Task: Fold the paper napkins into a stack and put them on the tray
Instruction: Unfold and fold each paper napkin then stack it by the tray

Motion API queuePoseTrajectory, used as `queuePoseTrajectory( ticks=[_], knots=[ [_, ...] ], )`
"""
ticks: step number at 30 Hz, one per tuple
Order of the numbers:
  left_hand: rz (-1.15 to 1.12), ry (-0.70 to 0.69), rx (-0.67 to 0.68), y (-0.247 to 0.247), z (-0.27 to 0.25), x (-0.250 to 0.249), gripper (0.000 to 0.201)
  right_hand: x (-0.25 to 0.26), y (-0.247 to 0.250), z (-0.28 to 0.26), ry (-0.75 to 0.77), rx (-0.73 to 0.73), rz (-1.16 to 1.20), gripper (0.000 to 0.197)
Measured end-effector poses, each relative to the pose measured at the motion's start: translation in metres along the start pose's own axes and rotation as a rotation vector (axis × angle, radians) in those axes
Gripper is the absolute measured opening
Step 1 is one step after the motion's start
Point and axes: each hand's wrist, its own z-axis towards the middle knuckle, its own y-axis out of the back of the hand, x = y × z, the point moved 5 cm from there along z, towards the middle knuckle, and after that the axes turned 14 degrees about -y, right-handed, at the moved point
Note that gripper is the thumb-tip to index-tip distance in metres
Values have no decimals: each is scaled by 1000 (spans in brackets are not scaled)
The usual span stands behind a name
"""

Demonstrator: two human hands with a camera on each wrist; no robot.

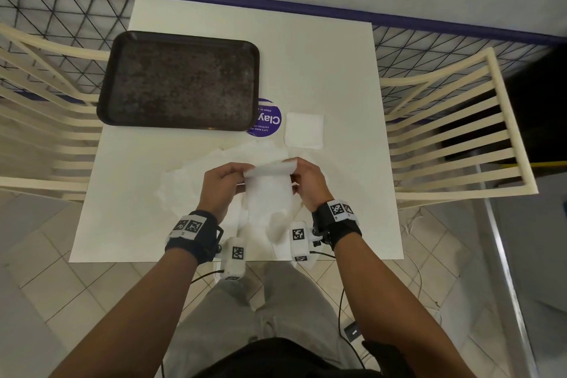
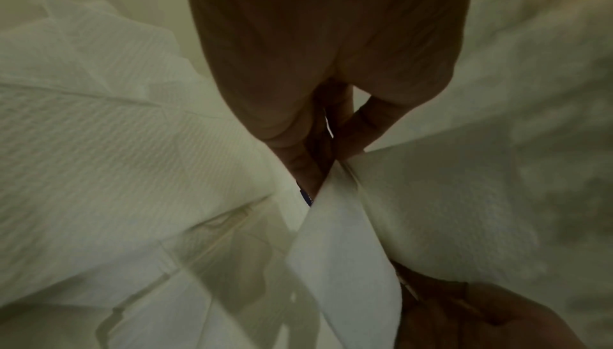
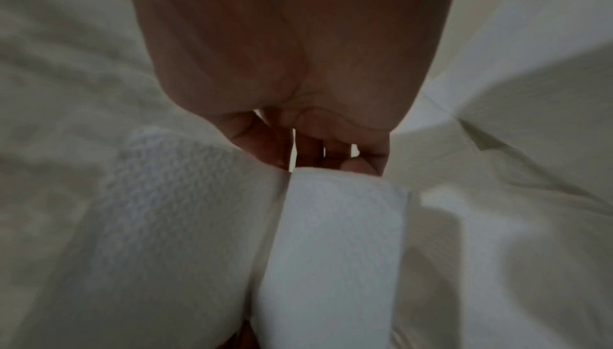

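A white paper napkin point(image 1: 269, 190) hangs lifted above the table's near middle, its far edge turned over. My left hand point(image 1: 228, 178) pinches its left top corner and my right hand point(image 1: 302, 176) pinches the right one. The wrist views show this up close: left fingers point(image 2: 305, 160) nip the napkin point(image 2: 345, 244), and right fingers point(image 3: 265, 145) nip the folded sheet point(image 3: 331, 236). Loose unfolded napkins point(image 1: 190, 181) lie crumpled under my hands. One folded square napkin point(image 1: 304, 130) lies flat beyond my right hand. The dark tray point(image 1: 181, 81) sits bare at the far left.
The white table point(image 1: 322, 64) carries a round purple sticker point(image 1: 266, 120) partly under the tray's near right corner. Cream slatted chairs point(image 1: 454, 132) stand on both sides. A wire grid fence runs behind the table.
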Motion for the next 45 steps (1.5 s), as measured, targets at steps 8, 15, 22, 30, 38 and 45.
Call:
queuePoseTrajectory(
  ticks=[8, 15, 22, 30, 38, 45],
  knots=[
    [-10, -27, -25, 5, 2, 6, 38, 0, 3, 1, 121, -27, -105, 25],
    [143, -31, -54, 14, 8, 23, 17, -1, 0, 0, 150, -12, -104, 39],
    [252, -104, -29, 10, 4, 14, 16, 1, -1, -4, 151, -51, -229, 34],
    [427, -249, 53, 0, -6, -1, 10, 21, -28, -17, 307, -173, -774, 21],
    [475, -339, -42, 10, -12, -7, 8, 21, -19, -17, 268, -195, -753, 8],
    [539, -369, -70, 11, -14, -4, 9, 19, -5, -20, 257, -142, -485, 10]
  ],
)
